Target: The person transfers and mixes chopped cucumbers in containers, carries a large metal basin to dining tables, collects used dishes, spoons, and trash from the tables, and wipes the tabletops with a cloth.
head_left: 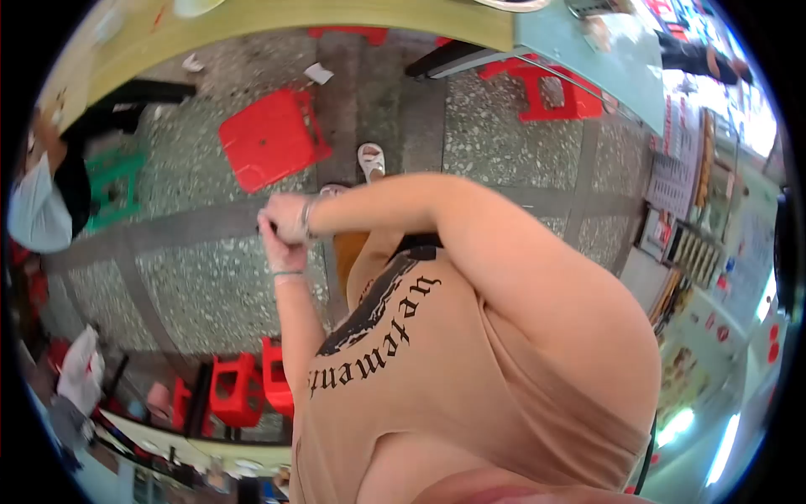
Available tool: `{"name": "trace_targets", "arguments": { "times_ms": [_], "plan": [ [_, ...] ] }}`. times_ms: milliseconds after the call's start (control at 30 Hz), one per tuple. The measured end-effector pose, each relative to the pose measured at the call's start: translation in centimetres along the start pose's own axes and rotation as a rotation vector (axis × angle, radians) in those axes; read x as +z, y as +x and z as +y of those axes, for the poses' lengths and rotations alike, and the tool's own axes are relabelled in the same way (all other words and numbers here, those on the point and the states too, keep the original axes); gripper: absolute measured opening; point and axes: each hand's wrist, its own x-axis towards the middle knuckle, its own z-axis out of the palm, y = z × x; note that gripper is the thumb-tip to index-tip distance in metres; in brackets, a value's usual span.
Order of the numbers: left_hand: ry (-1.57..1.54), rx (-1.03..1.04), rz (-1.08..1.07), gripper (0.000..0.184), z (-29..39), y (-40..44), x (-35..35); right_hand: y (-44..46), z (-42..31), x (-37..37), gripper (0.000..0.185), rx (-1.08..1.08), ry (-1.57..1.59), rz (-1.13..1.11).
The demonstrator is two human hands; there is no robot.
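Note:
My right hand (290, 216) reaches across my body to the left and meets my left hand (284, 249) out over the floor. The fingers of both hands are closed and pressed together. A small dark spot (270, 227) shows between them, too small to name, and the rest of what they may hold is hidden. A bracelet (310, 215) circles my right wrist, and a thin band (289, 272) is on the left one. Nearest to the hands stands a red plastic stool (267, 139), just beyond them.
A yellowish table (361, 18) runs along the far side and joins a pale glass-like table (588, 55). More red stools (235, 391) stand at lower left, with a green stool (116, 186) at left beside a seated person (50, 189). White scraps of paper (319, 74) lie on the floor.

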Motion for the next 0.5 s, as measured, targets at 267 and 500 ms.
{"name": "trace_targets", "arguments": {
  "times_ms": [267,500],
  "plan": [
    [0.042,-0.136,0.275,0.032,-5.7,6.5,-7.9,-1.0,4.2,-4.8,0.03,0.261,0.292,-0.311],
    [-0.256,-0.128,0.322,0.025,-9.5,-2.6,-11.3,5.8,28.3,7.7,0.026,0.264,0.221,0.223]
  ]
}}
